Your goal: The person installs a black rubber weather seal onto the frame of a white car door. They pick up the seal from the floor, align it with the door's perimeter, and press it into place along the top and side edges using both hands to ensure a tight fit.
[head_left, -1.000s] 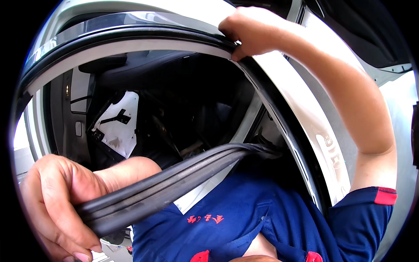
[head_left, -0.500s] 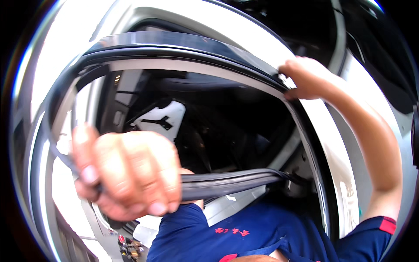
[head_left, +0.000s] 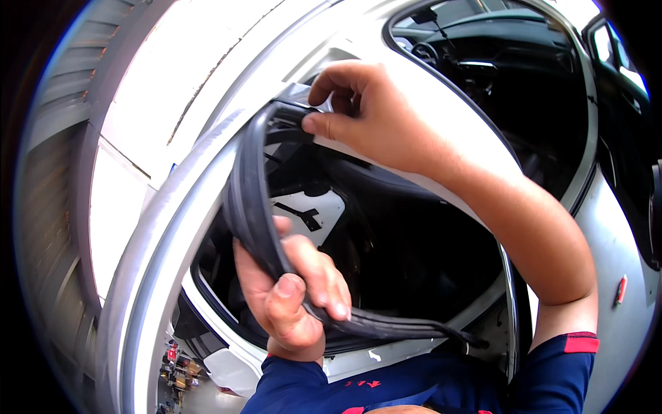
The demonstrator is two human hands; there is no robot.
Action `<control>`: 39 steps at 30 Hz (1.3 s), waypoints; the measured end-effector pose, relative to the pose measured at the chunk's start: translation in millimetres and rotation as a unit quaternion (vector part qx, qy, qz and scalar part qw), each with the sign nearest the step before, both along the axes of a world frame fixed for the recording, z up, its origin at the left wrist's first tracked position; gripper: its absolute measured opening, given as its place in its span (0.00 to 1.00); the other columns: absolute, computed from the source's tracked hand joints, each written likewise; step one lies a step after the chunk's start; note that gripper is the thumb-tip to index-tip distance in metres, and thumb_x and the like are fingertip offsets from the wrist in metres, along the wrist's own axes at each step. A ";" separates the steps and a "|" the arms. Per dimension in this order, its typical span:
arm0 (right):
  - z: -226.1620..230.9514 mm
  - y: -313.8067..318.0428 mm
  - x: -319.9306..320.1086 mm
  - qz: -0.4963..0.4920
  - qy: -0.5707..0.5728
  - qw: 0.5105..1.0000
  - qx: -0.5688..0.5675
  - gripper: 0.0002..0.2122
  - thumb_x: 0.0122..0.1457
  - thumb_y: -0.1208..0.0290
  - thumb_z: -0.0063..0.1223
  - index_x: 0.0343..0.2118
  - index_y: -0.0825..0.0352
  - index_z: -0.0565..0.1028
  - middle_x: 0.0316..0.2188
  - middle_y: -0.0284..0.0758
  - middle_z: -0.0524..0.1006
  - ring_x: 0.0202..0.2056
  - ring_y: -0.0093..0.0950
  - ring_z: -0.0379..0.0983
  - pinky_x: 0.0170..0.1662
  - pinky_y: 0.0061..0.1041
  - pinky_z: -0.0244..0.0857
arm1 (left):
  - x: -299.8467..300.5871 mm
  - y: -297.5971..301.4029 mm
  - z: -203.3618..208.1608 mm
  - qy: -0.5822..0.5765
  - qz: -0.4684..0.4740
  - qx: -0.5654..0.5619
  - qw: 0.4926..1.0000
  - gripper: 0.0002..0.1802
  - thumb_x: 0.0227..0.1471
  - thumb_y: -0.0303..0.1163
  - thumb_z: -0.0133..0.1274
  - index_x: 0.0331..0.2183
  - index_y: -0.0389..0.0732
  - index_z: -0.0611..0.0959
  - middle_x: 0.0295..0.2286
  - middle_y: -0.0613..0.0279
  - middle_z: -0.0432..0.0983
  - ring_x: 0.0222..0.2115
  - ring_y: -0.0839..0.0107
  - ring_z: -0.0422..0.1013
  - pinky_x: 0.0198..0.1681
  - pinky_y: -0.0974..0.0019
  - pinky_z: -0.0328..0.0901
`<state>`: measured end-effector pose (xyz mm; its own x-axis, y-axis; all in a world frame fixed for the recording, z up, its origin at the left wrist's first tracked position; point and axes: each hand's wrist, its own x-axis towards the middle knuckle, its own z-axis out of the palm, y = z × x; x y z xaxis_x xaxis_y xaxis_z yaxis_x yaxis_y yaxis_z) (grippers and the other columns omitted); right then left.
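A black rubber weatherstrip (head_left: pixel 249 183) bends down from the far left corner of a white car body's opening (head_left: pixel 476 217). Its loose length loops through my left hand (head_left: pixel 296 297), whose fingers and thumb are closed around it. From there the strip trails right, across the near side of the opening. Up at the corner, my right hand (head_left: pixel 365 114) has its thumb against the strip and its index finger curled over the edge. A shiny, see-through piece (head_left: pixel 298 92) sits beside those fingertips. The strip partly hides the left palm.
Through another opening at the upper right show a steering wheel (head_left: pixel 424 52) and dashboard. A white panel with a black bracket (head_left: pixel 307 215) lies inside the dark interior. A small red-and-white object (head_left: pixel 621 289) is on the body at right. Ribbed metal wall (head_left: pixel 52 172) rises at left.
My right hand has moved left along the upper edge to the far left corner. The left hand has turned, still gripping the weatherstrip, and shifted right. The view has swung too.
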<state>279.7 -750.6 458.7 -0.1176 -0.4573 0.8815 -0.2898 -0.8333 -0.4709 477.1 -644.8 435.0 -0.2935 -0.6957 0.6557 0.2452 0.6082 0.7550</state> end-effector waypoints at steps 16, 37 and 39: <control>20.3 -3.4 17.3 -0.041 -0.015 0.992 -0.117 0.08 0.50 0.83 0.63 0.31 0.68 0.76 0.29 0.37 0.76 0.27 0.33 0.76 0.30 0.30 0.69 | -0.1 -39.5 8.7 -0.212 -0.403 0.342 0.822 0.34 0.60 0.59 0.45 0.33 0.30 0.78 0.20 0.60 0.70 0.15 0.75 0.67 0.19 0.74 0.63; 17.0 -15.7 25.7 -0.153 0.062 0.954 -0.251 0.07 0.50 0.82 0.63 0.28 0.67 0.75 0.26 0.36 0.72 0.26 0.37 0.74 0.29 0.32 0.68 | -3.8 -26.5 28.9 -0.125 -0.427 0.271 0.853 0.39 0.54 0.64 0.51 0.32 0.29 0.81 0.21 0.56 0.74 0.15 0.75 0.70 0.18 0.76 0.61; 19.6 -13.3 25.2 -0.149 0.081 0.957 -0.235 0.06 0.51 0.82 0.62 0.28 0.67 0.74 0.26 0.37 0.72 0.27 0.38 0.75 0.29 0.33 0.68 | -3.9 -25.0 29.4 -0.075 -0.456 0.252 0.851 0.40 0.55 0.65 0.51 0.33 0.29 0.81 0.22 0.55 0.74 0.16 0.74 0.70 0.18 0.76 0.62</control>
